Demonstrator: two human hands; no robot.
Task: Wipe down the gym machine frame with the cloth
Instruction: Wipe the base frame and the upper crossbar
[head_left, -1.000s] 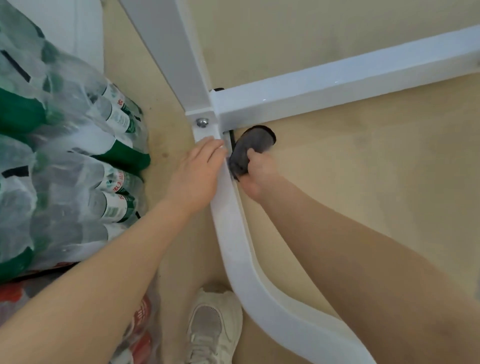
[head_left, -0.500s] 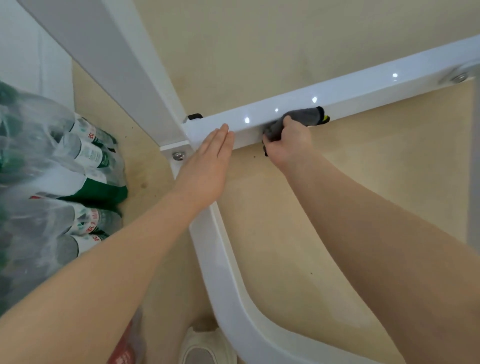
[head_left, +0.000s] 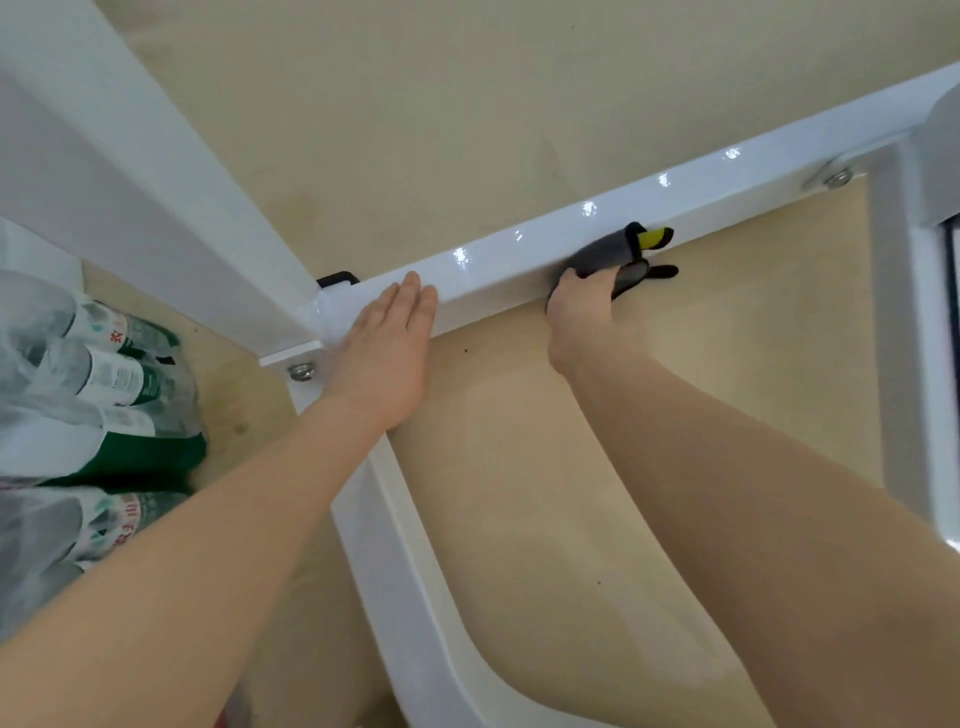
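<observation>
Fingers of the right hand (head_left: 582, 301) clamp the grey cloth (head_left: 605, 258) against the white crossbar (head_left: 737, 179), whose long axis runs up-right beyond them toward a bolt (head_left: 837, 178). Left hand (head_left: 387, 343) lies flat, fingers together, farther back.

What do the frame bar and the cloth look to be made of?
Frame bar: probably metal with glossy white paint or powder coat; it shows sharp light glints and bolted joints. Cloth, held by the right hand: soft grey fabric, perhaps microfibre, matte, with black edging and a yellow tab.
</observation>
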